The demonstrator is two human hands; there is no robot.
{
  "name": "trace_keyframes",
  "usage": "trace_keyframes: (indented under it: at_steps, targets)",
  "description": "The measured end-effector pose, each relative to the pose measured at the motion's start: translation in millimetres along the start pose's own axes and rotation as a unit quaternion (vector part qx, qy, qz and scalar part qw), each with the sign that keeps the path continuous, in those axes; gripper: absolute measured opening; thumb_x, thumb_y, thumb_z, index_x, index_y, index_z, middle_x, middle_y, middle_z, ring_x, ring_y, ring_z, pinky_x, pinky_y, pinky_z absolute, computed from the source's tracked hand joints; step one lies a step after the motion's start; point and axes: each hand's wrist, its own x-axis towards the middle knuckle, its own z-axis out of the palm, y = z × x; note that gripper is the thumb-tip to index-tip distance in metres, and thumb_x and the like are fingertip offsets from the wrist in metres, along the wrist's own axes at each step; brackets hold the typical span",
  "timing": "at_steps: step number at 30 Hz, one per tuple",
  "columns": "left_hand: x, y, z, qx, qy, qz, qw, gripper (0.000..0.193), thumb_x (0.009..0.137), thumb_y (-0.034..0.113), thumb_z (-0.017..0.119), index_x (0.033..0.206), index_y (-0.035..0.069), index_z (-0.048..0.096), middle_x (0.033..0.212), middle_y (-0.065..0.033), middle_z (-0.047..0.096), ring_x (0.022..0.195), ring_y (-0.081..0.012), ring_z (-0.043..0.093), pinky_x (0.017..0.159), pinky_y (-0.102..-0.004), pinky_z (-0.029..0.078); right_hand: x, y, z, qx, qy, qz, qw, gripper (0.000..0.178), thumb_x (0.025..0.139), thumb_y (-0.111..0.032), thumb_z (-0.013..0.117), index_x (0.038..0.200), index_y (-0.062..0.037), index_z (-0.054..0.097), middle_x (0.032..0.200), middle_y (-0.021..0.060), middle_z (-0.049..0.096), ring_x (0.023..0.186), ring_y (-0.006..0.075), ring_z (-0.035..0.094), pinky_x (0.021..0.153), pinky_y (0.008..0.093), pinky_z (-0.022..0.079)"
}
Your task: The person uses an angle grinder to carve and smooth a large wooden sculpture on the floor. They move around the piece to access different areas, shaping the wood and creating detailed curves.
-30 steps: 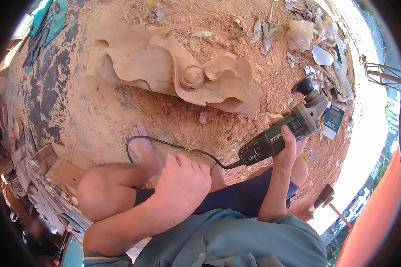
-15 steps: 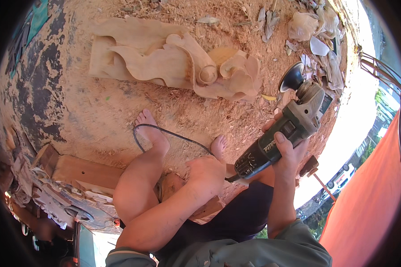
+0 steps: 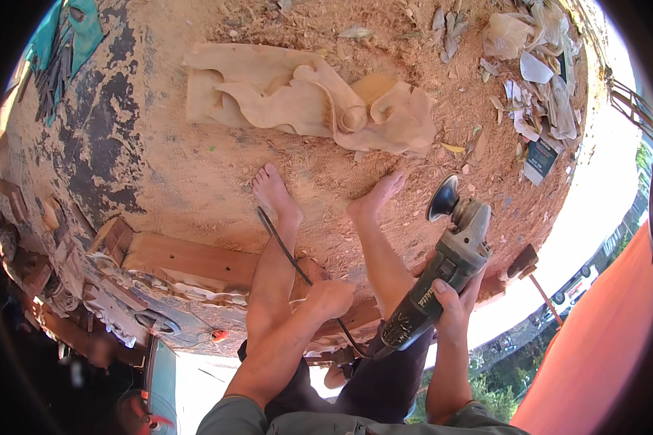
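My right hand (image 3: 453, 308) is wrapped round the body of a dark angle grinder (image 3: 422, 299). A round black cup-shaped disc (image 3: 442, 199) is fitted on the grinder's head, which points up and away from me. The grinder's black power cord (image 3: 283, 249) passes through my closed left hand (image 3: 331, 298), in front of my lap. From that hand one stretch runs back to the grinder's tail, and a loose part sticks out over my shin. Beyond my bare feet lies a carved wooden panel (image 3: 268, 94) with flowing, curled relief, touched by neither hand.
Sawdust and chips cover the ground. Crumpled plastic bags (image 3: 504, 36) and a dark box (image 3: 540, 161) lie at the far right. A wooden beam (image 3: 189, 259) is at the left of my legs, near scrap wood. Orange cloth (image 3: 595, 341) hangs at right.
The grinder in my right hand has moved lower and nearer my body. My left hand now grips the cord, whose loop has become a short free length. My legs have straightened.
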Motion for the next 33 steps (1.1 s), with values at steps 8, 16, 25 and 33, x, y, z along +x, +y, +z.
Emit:
trace_keyframes:
  at_steps: [8,16,25,33]
  targets:
    - [-22.6,-6.6,20.3,-0.598,0.185,-0.005,0.78,0.038,0.116,0.028,0.054,0.142,0.001,0.06,0.12,-0.0142,0.075,0.117,-0.0241,0.073,0.103,-0.0369,0.057,2.8,73.6,14.3,0.04,-0.081,0.079,0.993,0.116,0.081,-0.002,0.086,0.167,-0.0055,0.009,0.145,0.0201,0.053,0.129,0.026,0.061,0.108,0.0412,0.053]
    - [-79.8,34.6,5.7,-0.599,0.168,-0.049,0.782,0.042,0.118,0.033,0.049,0.148,0.004,0.057,0.133,-0.0119,0.068,0.125,-0.0222,0.066,0.108,-0.0371,0.053,8.0,61.8,11.9,0.018,-0.162,0.068,0.984,0.114,0.083,-0.003,0.084,0.168,-0.0041,0.008,0.151,0.0209,0.048,0.137,0.0267,0.055,0.115,0.0418,0.047]
    - [-39.9,111.0,38.0,-0.556,0.108,-0.012,0.824,0.051,0.115,0.036,0.055,0.155,0.004,0.052,0.127,-0.0062,0.066,0.11,-0.0126,0.064,0.095,-0.0297,0.054,36.7,33.8,-53.1,0.003,-0.071,0.088,0.994,0.111,0.082,-0.003,0.083,0.166,-0.0036,0.011,0.14,0.0176,0.055,0.121,0.0226,0.062,0.105,0.0393,0.053]
    - [-32.7,149.8,17.2,-0.592,0.101,0.031,0.799,0.054,0.115,0.036,0.055,0.156,0.001,0.048,0.137,-0.0127,0.065,0.123,-0.0195,0.063,0.107,-0.0365,0.051,59.8,20.0,-91.7,-0.031,-0.07,0.092,0.993,0.109,0.082,-0.004,0.083,0.165,-0.0038,0.012,0.136,0.0156,0.057,0.115,0.0208,0.064,0.101,0.0369,0.055]
